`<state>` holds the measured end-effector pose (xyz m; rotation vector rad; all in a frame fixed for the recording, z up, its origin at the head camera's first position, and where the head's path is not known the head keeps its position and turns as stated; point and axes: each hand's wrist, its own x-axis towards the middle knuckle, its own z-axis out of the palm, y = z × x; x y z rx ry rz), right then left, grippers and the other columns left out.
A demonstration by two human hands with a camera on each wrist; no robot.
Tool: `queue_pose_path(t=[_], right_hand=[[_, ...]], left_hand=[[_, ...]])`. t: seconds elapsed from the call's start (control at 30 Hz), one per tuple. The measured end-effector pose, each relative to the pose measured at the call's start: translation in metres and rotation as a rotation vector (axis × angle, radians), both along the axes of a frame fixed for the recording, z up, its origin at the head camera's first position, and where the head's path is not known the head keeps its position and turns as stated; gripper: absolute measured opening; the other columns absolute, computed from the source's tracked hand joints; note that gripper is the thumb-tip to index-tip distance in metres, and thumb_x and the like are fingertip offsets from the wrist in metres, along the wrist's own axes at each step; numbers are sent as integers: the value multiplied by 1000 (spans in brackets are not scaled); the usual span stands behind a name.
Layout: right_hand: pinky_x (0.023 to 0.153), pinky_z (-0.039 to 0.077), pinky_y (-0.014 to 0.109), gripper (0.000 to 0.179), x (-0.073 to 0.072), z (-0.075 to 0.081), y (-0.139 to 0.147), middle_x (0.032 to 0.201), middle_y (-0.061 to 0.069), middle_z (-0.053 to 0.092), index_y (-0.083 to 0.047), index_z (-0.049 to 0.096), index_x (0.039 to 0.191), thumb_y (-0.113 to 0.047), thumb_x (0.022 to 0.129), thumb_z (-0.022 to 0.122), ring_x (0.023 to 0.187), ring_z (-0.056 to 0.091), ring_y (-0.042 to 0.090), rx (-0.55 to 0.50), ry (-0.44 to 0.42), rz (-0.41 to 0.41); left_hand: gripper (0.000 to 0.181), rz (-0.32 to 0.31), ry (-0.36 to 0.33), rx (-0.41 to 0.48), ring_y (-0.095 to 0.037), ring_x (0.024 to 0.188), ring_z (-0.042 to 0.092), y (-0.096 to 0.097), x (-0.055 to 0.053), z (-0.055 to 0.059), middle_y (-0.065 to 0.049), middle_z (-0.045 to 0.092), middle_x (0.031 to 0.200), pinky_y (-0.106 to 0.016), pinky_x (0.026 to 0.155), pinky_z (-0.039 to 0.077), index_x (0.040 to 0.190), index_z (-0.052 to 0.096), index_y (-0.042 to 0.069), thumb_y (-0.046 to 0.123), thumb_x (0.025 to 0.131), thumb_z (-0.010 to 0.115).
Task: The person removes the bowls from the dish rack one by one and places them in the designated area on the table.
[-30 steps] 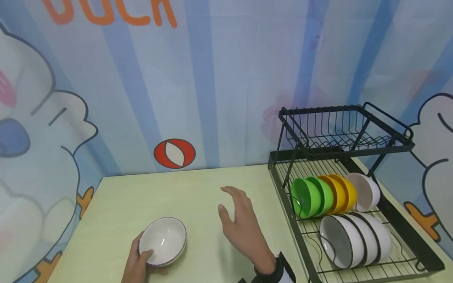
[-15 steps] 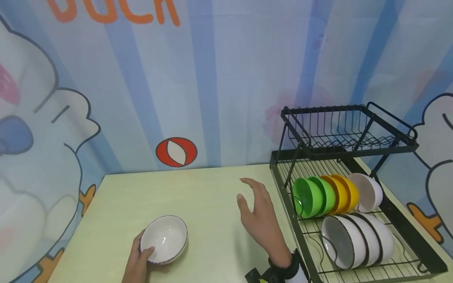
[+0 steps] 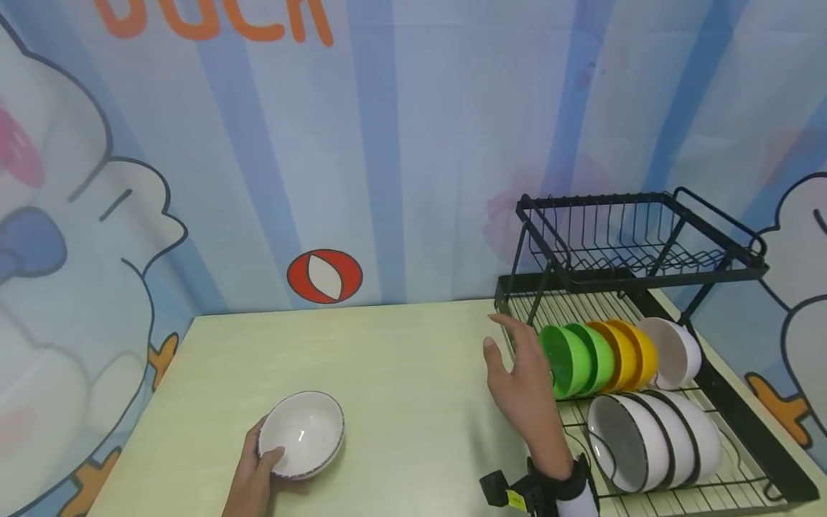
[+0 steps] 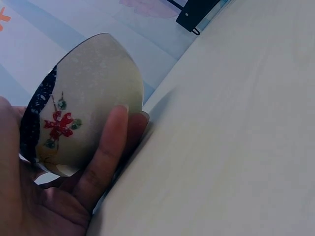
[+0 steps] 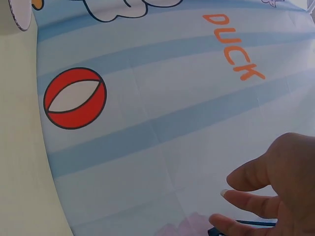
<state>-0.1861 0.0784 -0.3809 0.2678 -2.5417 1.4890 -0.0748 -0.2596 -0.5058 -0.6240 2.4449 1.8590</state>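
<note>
A white bowl with a dark rim (image 3: 302, 435) is tilted over the left part of the table, its inside facing up toward the head camera. My left hand (image 3: 253, 470) grips it, thumb over the rim and fingers underneath. In the left wrist view the bowl's outside (image 4: 98, 93) shows a red flower and a dark band. My right hand (image 3: 525, 384) hovers at the left edge of the dish rack (image 3: 791, 467), thumb and fingers spread apart with nothing between them. From the head it partly covers the nearest green bowl (image 3: 567, 359).
On the rack's lower level stand green bowls, yellow bowls (image 3: 636, 355), a plain white bowl (image 3: 672, 352) and several dark-rimmed white bowls (image 3: 623, 445) in front. A wire upper shelf (image 3: 639, 244) overhangs the back. A printed cloth wall (image 3: 426, 143) rises behind the table (image 3: 388, 359).
My right hand has moved right across the table to the rack's edge, its fingers still apart. The left hand and its bowl have hardly moved; the view has shifted slightly.
</note>
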Motion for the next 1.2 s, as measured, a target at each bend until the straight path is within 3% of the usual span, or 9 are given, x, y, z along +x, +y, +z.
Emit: queue_pose_path(t=[0.07,0.13,0.33,0.6,0.93,1.0,1.07,1.13,1.2], right_hand=[[117,33,61,40,-1,2,6,151,16,42,-11,48,142,-18,103,51,144,36,36,3,-8,-20],[117,32,61,40,-1,4,12,152,16,41,-10,48,143,-18,103,50,144,35,36,3,-12,-40],[114,37,59,41,-3,5,27,151,19,40,-9,47,143,-19,104,48,139,39,38,20,-2,-82],[113,40,59,42,-6,6,45,150,21,39,-8,45,144,-20,104,47,137,40,39,25,-26,-136],[106,36,66,43,-6,4,75,146,31,40,2,46,141,-19,104,45,130,40,48,171,-13,-212],[104,36,68,44,-6,2,81,145,33,40,2,46,141,-21,104,43,129,40,50,205,-36,-210],[107,33,69,46,-6,1,86,146,33,40,2,44,142,-24,105,42,132,38,51,232,-76,-201],[107,33,70,48,-6,0,90,146,33,39,1,43,144,-27,105,40,132,38,52,258,-122,-194],[106,35,70,50,-6,-1,94,147,34,40,2,42,145,-28,106,39,131,40,52,280,-155,-190]], left_hand=[[67,-4,-2,-11,-53,149,12,0,0,0,-29,10,163,-64,123,11,158,3,3,12,102,38],[66,3,-1,-29,-55,143,28,-1,0,0,-30,13,162,-66,122,12,158,5,3,14,103,39],[64,31,-72,-171,-57,135,39,0,1,3,-29,22,160,-70,118,16,159,11,10,32,105,37],[68,34,-102,-172,-52,149,13,2,1,7,-24,17,164,-67,121,13,160,10,11,45,106,34],[67,68,-148,-225,-49,150,14,1,1,8,-22,16,165,-65,123,14,159,13,14,54,105,24],[64,114,-134,-234,-45,137,45,-1,3,7,-21,22,162,-57,113,42,157,18,15,52,106,21],[60,182,-98,-227,-31,107,66,-3,6,7,-17,31,157,-42,86,60,155,24,16,51,107,19],[56,257,-44,-193,-15,75,64,-3,8,6,-9,41,148,-30,57,55,152,30,16,48,107,21],[53,329,9,-177,-7,60,57,-4,9,5,3,49,136,-25,47,48,149,36,17,47,108,23]])
